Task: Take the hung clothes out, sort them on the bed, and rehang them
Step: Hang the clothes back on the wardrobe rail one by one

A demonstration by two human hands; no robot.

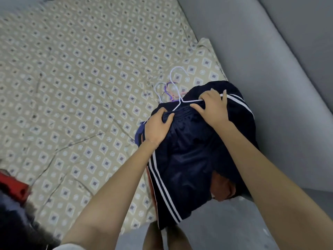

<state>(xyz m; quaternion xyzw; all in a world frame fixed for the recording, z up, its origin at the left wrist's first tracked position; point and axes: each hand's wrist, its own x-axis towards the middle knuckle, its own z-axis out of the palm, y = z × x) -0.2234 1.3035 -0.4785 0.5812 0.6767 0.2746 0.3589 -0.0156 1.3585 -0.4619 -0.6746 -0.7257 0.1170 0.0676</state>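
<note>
Navy shorts with white side stripes [189, 159] lie on top of a pile of clothes at the bed's right edge, on a white wire hanger [178, 98]. My left hand [157, 126] grips the waistband at its left end. My right hand [210, 107] grips the waistband and the hanger's right arm. Under the shorts lie more hangers, with purple and pink hooks [170, 90] sticking out toward the pillow. An orange garment [221, 188] shows beneath the shorts' hem.
The bed [81, 87] has a beige sheet with a diamond print, and a matching pillow [205, 64] lies by the grey wall [270, 69]. A red object [14, 186] sits at the left edge. Grey floor [234, 228] is below.
</note>
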